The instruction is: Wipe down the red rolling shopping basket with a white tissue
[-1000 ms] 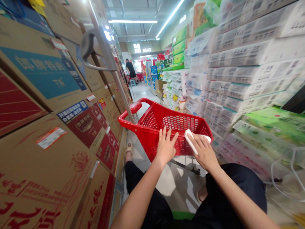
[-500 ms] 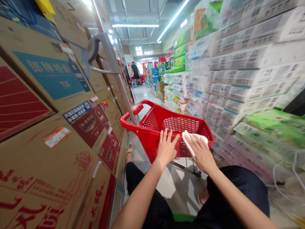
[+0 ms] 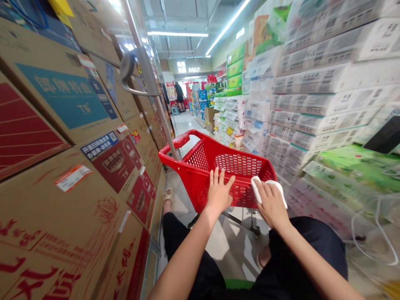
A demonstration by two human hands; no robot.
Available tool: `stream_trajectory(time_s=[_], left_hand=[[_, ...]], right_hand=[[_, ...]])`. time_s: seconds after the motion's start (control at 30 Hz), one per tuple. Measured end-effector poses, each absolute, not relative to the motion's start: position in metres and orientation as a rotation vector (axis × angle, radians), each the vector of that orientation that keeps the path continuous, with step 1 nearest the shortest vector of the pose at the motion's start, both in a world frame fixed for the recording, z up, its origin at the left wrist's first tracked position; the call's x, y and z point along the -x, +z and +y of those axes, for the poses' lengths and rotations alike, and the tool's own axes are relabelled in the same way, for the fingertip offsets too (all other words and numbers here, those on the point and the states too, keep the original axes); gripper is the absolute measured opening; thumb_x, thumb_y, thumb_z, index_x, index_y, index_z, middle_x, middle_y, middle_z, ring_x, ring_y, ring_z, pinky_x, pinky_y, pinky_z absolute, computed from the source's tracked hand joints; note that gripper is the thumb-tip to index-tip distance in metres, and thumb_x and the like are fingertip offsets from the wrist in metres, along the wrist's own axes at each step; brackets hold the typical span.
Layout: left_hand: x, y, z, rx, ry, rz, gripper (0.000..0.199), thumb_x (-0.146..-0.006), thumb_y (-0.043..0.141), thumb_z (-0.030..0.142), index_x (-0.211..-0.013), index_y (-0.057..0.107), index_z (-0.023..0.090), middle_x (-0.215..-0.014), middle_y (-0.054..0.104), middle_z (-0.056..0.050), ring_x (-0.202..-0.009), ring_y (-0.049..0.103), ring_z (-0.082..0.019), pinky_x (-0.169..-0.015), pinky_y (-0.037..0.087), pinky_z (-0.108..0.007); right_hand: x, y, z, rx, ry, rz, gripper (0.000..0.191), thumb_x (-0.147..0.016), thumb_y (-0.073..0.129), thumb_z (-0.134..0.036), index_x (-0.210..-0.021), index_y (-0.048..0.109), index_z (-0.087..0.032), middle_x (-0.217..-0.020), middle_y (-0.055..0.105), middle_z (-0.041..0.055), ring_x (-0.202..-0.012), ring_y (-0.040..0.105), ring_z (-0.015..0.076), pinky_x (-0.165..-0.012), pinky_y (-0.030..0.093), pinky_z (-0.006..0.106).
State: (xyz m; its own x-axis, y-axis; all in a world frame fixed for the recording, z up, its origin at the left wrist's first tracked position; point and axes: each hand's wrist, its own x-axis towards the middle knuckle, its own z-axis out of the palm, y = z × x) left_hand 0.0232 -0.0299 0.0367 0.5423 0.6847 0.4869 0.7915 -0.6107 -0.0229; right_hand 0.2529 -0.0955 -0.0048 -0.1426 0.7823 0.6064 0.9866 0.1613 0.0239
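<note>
A red plastic shopping cart [image 3: 200, 183] with perforated walls stands side-on in front of my knees. My left hand [image 3: 219, 192] rests on its near side wall, fingers spread over the upper edge. At the right end of the basket, my right hand [image 3: 271, 200] presses a folded white cloth [image 3: 279, 188] around the corner of the rim. Part of the cloth is hidden under the fingers. The cart's handle [image 3: 181, 141] points to the left.
Stacked cardboard boxes [image 3: 71, 166] line the left, beside a metal door frame with a grey handle [image 3: 137, 73]. Tissue packs [image 3: 312, 100] are piled on the right, and a dark phone [image 3: 384, 135] lies on a green pack. Far down the aisle is a person [image 3: 179, 95].
My right hand has moved with the cloth to the right, from the near rim to the corner of the cart. My left hand has stayed about where it was.
</note>
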Motion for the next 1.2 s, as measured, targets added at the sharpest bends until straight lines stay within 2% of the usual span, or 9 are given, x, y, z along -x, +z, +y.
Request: stream_trajectory(time_s=[0.07,0.17,0.3,0.43,0.63,0.77,0.9,1.07,1.2], left_hand=[[-0.030,0.032,-0.029,2.532,-0.620,-1.266,0.081,-0.077,0.073,0.026,-0.153,0.045,0.021,-0.168,0.028,-0.018,-0.158,0.014,-0.040,-0.127,0.013,-0.063],[-0.039,0.022,-0.027,2.496,-0.571,-1.270,0.079,-0.082,0.063,0.019,-0.157,0.037,0.012,-0.168,0.027,-0.020,-0.158,0.019,-0.033,-0.129,0.014,-0.058],[-0.043,0.011,-0.027,2.429,-0.594,-1.266,0.075,-0.088,0.049,0.011,-0.160,0.029,0.007,-0.166,0.030,-0.021,-0.157,0.023,-0.030,-0.129,0.017,-0.055],[-0.039,0.012,-0.029,2.438,-0.567,-1.293,0.085,-0.084,0.059,0.017,-0.161,0.025,0.006,-0.166,0.030,-0.022,-0.157,0.021,-0.033,-0.129,0.017,-0.054],[-0.042,0.019,-0.036,2.502,-0.475,-1.317,0.094,-0.079,0.075,0.027,-0.162,0.030,0.026,-0.169,0.026,-0.015,-0.158,0.015,-0.040,-0.128,0.011,-0.061],[-0.044,0.022,-0.038,2.539,-0.477,-1.302,0.091,-0.077,0.075,0.026,-0.159,0.035,0.024,-0.170,0.023,-0.015,-0.158,0.015,-0.040,-0.128,0.010,-0.061],[-0.039,0.027,-0.037,2.558,-0.469,-1.267,0.089,-0.077,0.072,0.023,-0.158,0.036,0.017,-0.169,0.024,-0.019,-0.157,0.017,-0.040,-0.128,0.013,-0.059],[-0.028,0.031,-0.037,2.623,-0.538,-1.209,0.089,-0.076,0.073,0.022,-0.157,0.037,0.018,-0.170,0.020,-0.019,-0.158,0.014,-0.039,-0.129,0.015,-0.056],[-0.023,0.028,-0.036,2.673,-0.612,-1.159,0.089,-0.075,0.074,0.024,-0.156,0.038,0.018,-0.170,0.018,-0.019,-0.158,0.011,-0.040,-0.129,0.014,-0.057]], right_hand=[[-0.236,-0.002,-0.095,1.668,-0.589,-1.999,0.093,-0.087,0.053,-0.018,-0.166,0.005,-0.018,-0.152,0.050,0.0151,-0.135,0.046,0.0359,-0.119,0.033,0.058],[-0.210,0.001,-0.094,1.622,-0.595,-2.072,0.098,-0.084,0.056,-0.017,-0.166,0.002,-0.018,-0.166,0.034,0.0134,-0.150,0.032,0.0362,-0.124,0.027,0.058],[-0.195,0.003,-0.094,1.527,-0.571,-2.160,0.096,-0.085,0.054,-0.014,-0.167,0.004,-0.020,-0.172,0.020,0.0094,-0.157,0.018,0.0341,-0.125,0.028,0.057],[-0.221,0.001,-0.106,1.465,-0.524,-2.212,0.093,-0.086,0.050,-0.010,-0.167,0.005,-0.021,-0.172,0.021,0.0085,-0.156,0.025,0.0317,-0.125,0.030,0.054],[-0.261,-0.007,-0.128,1.550,-0.498,-2.091,0.088,-0.089,0.047,-0.009,-0.167,0.009,-0.024,-0.168,0.032,0.0057,-0.149,0.039,0.0286,-0.122,0.037,0.050],[-0.238,-0.002,-0.110,1.507,-0.503,-2.132,0.092,-0.086,0.049,-0.008,-0.167,0.007,-0.024,-0.170,0.027,0.0059,-0.152,0.034,0.0307,-0.125,0.033,0.053],[-0.216,0.005,-0.088,1.440,-0.469,-2.160,0.096,-0.085,0.052,-0.008,-0.167,0.003,-0.021,-0.169,0.028,0.0092,-0.152,0.033,0.0307,-0.125,0.032,0.054],[-0.243,-0.003,-0.107,1.382,-0.392,-2.170,0.095,-0.083,0.049,-0.004,-0.167,0.007,-0.023,-0.170,0.027,0.0082,-0.154,0.031,0.0294,-0.125,0.033,0.053],[-0.265,-0.009,-0.129,1.448,-0.375,-2.077,0.092,-0.085,0.049,-0.004,-0.167,0.011,-0.024,-0.168,0.032,0.0073,-0.151,0.036,0.0296,-0.124,0.035,0.053]])
